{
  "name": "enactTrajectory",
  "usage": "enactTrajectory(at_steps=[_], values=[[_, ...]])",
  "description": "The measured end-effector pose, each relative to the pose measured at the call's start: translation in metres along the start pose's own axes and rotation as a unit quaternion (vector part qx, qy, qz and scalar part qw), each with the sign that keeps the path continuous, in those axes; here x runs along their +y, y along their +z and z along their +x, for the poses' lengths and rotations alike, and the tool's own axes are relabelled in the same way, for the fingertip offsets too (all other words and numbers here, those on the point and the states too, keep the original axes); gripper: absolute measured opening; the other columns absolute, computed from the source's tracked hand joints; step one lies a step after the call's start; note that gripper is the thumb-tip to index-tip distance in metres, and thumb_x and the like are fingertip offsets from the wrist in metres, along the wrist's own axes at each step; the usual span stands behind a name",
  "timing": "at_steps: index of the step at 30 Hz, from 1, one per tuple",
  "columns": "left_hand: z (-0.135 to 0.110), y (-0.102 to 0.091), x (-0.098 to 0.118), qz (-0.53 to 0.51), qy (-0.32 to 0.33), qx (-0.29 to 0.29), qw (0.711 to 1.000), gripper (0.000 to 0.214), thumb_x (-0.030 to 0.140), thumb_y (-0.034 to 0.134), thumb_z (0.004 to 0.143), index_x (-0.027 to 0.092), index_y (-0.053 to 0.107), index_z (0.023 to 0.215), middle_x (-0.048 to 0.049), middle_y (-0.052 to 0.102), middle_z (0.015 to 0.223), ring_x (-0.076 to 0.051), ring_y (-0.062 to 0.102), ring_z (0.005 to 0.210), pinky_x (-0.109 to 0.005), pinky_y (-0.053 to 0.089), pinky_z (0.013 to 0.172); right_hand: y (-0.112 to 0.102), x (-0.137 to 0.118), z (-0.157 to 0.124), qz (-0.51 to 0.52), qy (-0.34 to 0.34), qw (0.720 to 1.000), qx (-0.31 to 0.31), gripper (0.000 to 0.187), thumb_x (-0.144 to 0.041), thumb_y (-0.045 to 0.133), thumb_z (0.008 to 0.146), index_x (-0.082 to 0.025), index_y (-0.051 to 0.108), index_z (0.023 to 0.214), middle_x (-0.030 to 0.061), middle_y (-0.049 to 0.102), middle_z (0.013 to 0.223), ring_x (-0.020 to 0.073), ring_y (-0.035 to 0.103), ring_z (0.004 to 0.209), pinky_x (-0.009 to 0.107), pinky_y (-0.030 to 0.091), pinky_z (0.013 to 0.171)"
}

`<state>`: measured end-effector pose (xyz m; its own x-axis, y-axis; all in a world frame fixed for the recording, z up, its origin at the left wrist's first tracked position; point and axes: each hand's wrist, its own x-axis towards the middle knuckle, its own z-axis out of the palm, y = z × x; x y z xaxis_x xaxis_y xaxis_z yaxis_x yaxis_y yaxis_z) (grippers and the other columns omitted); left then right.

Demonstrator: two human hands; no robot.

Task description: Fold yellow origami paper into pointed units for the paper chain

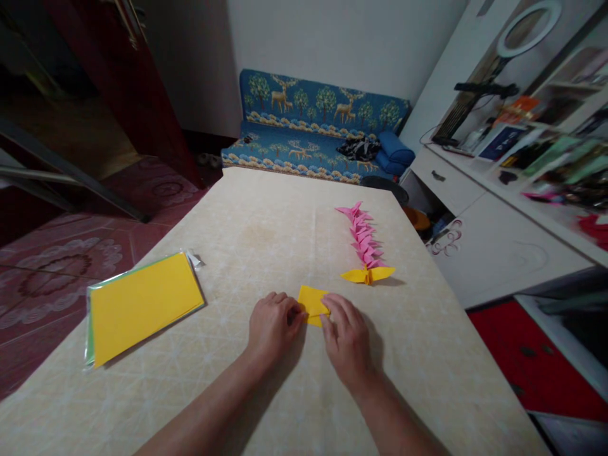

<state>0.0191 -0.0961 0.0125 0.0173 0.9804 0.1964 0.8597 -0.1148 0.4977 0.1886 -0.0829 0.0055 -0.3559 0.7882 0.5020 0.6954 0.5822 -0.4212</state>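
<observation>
A small folded piece of yellow origami paper (312,298) lies on the table between my hands, with a crease or flap edge across its lower part. My left hand (274,322) pinches its left edge between thumb and forefinger. On the other side, my right hand (349,335) grips the right edge, thumb near the lower flap and fingers bent over the top. Beyond my right hand sits a yellow paper crane (367,275) with its wings spread. Behind it stretches a row of several pink paper cranes (365,237).
At the left of the pale table (266,209) lies a stack of yellow sheets (147,304) on a clear plastic packet with green showing. A blue deer-patterned sofa (304,139) stands past the far edge. To the right is a white cabinet (475,234) loaded with items.
</observation>
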Motion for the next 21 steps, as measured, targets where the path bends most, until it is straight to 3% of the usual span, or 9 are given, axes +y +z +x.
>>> enactTrajectory(at_steps=[3,6,11,14,17,21], values=[[0.000,-0.001,0.000,-0.009,-0.007,-0.009,1.000,0.013,0.030,0.057,0.079,0.020,0.064,0.075,-0.0036,0.062,0.073,-0.019,0.052,0.072,-0.030,0.035,0.066,-0.007,-0.015,-0.017,-0.055,-0.049,0.986,-0.152,0.054,-0.030,0.047,0.088,-0.014,0.032,0.138,0.0125,0.040,0.140,0.0243,0.035,0.129,0.044,0.031,0.106],[0.000,-0.001,0.000,-0.017,-0.006,-0.010,1.000,0.013,0.030,0.057,0.079,0.020,0.064,0.075,-0.0035,0.062,0.072,-0.019,0.052,0.072,-0.030,0.034,0.066,-0.011,-0.012,-0.020,-0.096,-0.039,0.969,-0.223,0.069,-0.042,0.049,0.086,-0.016,0.021,0.143,0.0094,0.023,0.149,0.0256,0.019,0.137,0.047,0.024,0.109],[-0.003,-0.001,-0.001,-0.029,0.011,0.001,1.000,0.009,0.023,0.055,0.078,0.020,0.063,0.076,-0.0036,0.062,0.074,-0.019,0.052,0.072,-0.031,0.034,0.066,-0.009,0.009,-0.001,-0.133,0.027,0.965,-0.224,0.066,-0.044,0.045,0.088,-0.013,0.026,0.142,0.0110,0.021,0.149,0.0255,0.018,0.138,0.049,0.020,0.109],[-0.004,0.000,-0.002,-0.031,0.014,0.014,0.999,0.012,0.017,0.052,0.079,0.020,0.063,0.075,-0.0041,0.062,0.073,-0.019,0.052,0.071,-0.031,0.034,0.065,-0.008,0.014,0.012,-0.129,0.045,0.969,-0.206,0.055,-0.036,0.048,0.088,-0.012,0.038,0.136,0.0125,0.033,0.144,0.0260,0.026,0.134,0.048,0.020,0.109],[-0.004,-0.001,-0.003,-0.045,0.019,0.019,0.999,0.014,0.015,0.051,0.078,0.019,0.064,0.075,-0.0045,0.062,0.072,-0.019,0.053,0.071,-0.030,0.035,0.065,-0.006,0.018,0.026,-0.099,0.068,0.978,-0.171,0.041,-0.026,0.054,0.084,-0.013,0.054,0.123,0.0120,0.052,0.130,0.0240,0.043,0.123,0.041,0.028,0.106],[-0.005,0.000,-0.008,-0.088,0.015,0.024,0.996,0.014,0.013,0.054,0.075,0.019,0.065,0.079,-0.0039,0.062,0.073,-0.018,0.054,0.072,-0.029,0.036,0.066,-0.004,0.025,0.045,-0.033,0.099,0.983,-0.150,0.050,-0.025,0.069,0.070,-0.016,0.056,0.117,0.0096,0.061,0.113,0.0215,0.055,0.103,0.032,0.042,0.090]])
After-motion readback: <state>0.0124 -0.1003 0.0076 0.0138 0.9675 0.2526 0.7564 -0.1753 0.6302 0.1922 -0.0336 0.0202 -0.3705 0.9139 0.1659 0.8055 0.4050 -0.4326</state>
